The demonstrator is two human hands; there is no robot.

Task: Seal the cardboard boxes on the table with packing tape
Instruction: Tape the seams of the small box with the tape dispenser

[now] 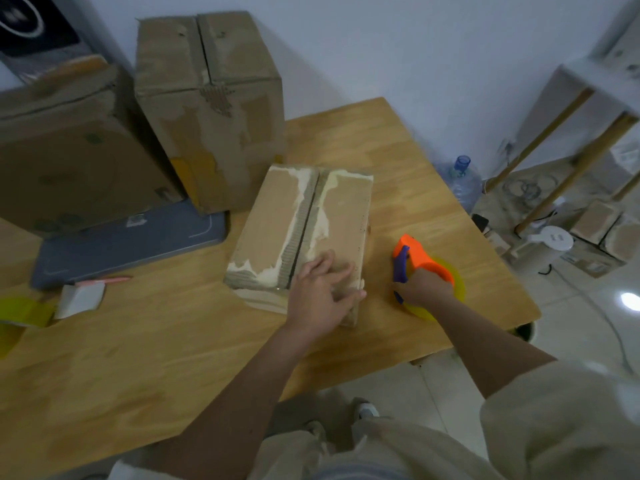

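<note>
A flat cardboard box (284,220) lies in the middle of the wooden table (173,341), its two top flaps meeting at a bare centre seam. My left hand (322,292) presses with spread fingers on the box's near right corner. To the right of the box my right hand (420,289) grips an orange tape dispenser (422,261) with a yellow tape roll, resting on the table. Two taller worn boxes stand behind: one at the back (214,109), one at the left (69,150).
A grey flat board (131,240) lies under the tall boxes. A second yellow tape roll (20,311) and a small white item (81,299) sit at the left edge. On the floor to the right are a water bottle (464,181), a white shelf (571,133) and more boxes.
</note>
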